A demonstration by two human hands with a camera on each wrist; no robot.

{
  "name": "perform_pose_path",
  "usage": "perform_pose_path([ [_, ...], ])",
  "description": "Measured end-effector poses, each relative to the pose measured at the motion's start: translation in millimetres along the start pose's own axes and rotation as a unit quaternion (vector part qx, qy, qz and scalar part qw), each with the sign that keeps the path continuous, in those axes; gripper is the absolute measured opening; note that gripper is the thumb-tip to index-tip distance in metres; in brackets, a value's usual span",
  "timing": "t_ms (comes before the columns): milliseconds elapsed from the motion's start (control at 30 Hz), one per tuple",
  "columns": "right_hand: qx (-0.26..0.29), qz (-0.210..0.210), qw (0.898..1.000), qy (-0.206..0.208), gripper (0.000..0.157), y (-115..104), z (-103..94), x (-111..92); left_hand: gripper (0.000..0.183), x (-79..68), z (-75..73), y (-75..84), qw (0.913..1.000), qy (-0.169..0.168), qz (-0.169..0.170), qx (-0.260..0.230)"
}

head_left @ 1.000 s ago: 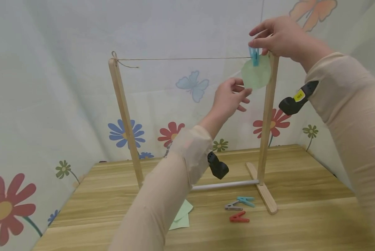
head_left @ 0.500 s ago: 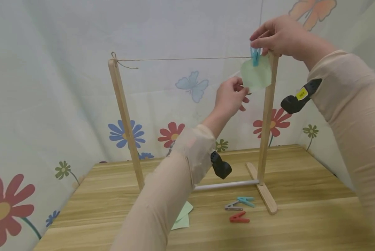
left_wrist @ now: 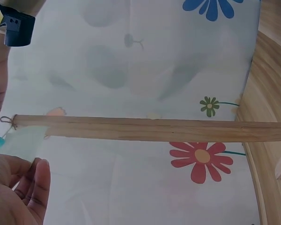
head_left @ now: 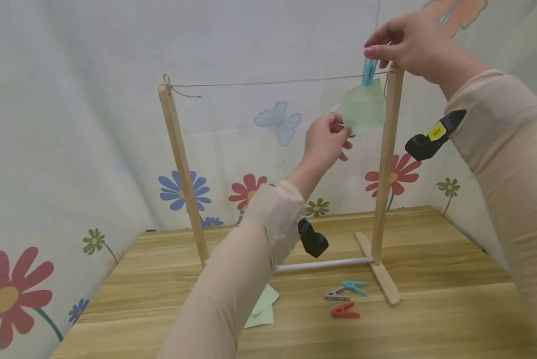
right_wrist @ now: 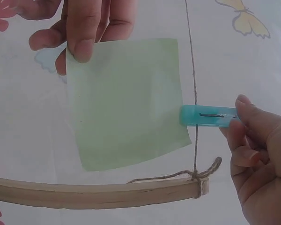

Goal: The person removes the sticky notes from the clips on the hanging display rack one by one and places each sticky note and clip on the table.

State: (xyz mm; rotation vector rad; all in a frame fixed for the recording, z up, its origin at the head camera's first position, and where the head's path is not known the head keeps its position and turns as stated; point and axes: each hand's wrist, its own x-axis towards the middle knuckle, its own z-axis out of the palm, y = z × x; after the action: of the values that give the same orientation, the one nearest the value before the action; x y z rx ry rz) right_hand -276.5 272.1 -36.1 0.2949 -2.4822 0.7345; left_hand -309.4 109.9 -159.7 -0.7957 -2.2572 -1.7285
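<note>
High at the right end of the string [head_left: 268, 83], my right hand [head_left: 418, 47] pinches the handles of a blue clothespin [head_left: 369, 72]. Crossing the string, the clothespin meets the upper edge of a square of light green paper [right_wrist: 126, 103]; whether its tip still clamps the paper cannot be told. My left hand [head_left: 326, 139] pinches the paper's lower left corner, thumb in front, as the right wrist view shows. In the left wrist view the left fingers [left_wrist: 37, 187] are beside the wooden post [left_wrist: 145, 128], and the paper is faint.
Two wooden posts, left [head_left: 180, 169] and right [head_left: 387, 164], carry the string, with a white bar [head_left: 327, 263] low between them. On the table [head_left: 448, 319] lie a grey clothespin [head_left: 337, 294], another blue one [head_left: 355, 287], a red one [head_left: 345, 310] and green paper sheets [head_left: 264, 309].
My right hand and the clothespin have risen, lifting the string's right end slightly. My left fingers, loosely spread near the paper's lower edge earlier, now pinch its corner. The paper looks flatter.
</note>
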Motion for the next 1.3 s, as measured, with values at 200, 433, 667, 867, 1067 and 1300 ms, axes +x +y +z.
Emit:
perform_pose_path([
  [200,0.047,-0.019,0.997,0.052,0.013,-1,0.8,1,0.01,-5.3,-4.5,-4.3,1.0,-0.007,0.002,0.002],
  [433,0.137,-0.019,0.985,0.104,0.008,-4,-5.7,-6,0.009,-11.5,-10.4,-10.5,0.9999,-0.008,0.001,0.012],
  [667,0.2,-0.008,0.972,0.122,0.021,-6,-9.9,-13,0.01,-18.7,-20.2,-22.3,0.9999,-0.013,0.0,0.01],
  [867,0.214,-0.025,0.968,0.124,0.031,-8,-9.4,-17,0.009,-25.9,-31.1,-31.7,1.0,0.0,-0.001,-0.004],
  [1067,0.257,-0.044,0.957,0.125,0.031,-9,-8.3,-22,0.017,-34.2,-43.3,-40.3,0.9999,-0.006,-0.016,0.003],
  [1300,0.334,-0.117,0.929,0.105,0.019,-7,-0.3,-28,0.024,-44.0,-54.4,-55.4,0.9995,-0.009,-0.029,0.001],
])
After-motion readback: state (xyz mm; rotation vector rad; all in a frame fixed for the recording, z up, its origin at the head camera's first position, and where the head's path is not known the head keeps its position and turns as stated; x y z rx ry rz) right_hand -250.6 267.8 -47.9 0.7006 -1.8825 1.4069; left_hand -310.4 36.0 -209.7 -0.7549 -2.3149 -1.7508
